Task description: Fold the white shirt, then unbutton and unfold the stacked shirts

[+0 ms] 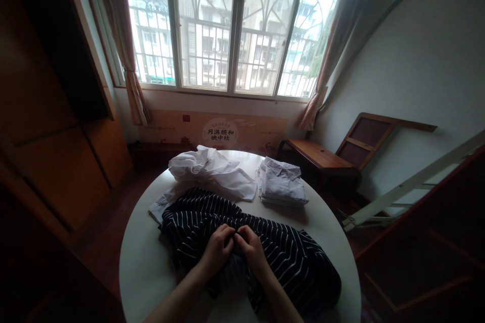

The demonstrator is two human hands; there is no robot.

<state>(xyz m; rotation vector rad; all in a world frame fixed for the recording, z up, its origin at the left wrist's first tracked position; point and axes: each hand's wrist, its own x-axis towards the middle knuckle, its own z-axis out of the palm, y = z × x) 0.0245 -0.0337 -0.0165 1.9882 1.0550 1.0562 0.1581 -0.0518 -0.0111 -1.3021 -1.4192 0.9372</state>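
Observation:
A black shirt with thin white stripes (295, 252) lies rumpled across the front of the round white table (142, 262). My left hand (219, 246) pinches its cloth near the middle of the garment. Right beside it, my right hand (250, 246) also pinches the fabric, thumb and fingers together. The fingertips of both hands almost meet; whatever small part lies between them is too dark to make out. Behind the striped shirt sits a loose heap of white clothing (212, 171). To its right is a neat stack of folded white shirts (282, 181), collar showing on top.
A wooden chair or bench (322, 154) stands beyond the table at the right, with a brown panelled board (366, 136) against the wall. A pale ladder-like frame (413, 186) leans at the right. Wooden cabinets (68, 161) line the left. Barred windows (235, 35) and tied curtains (132, 91) are at the back.

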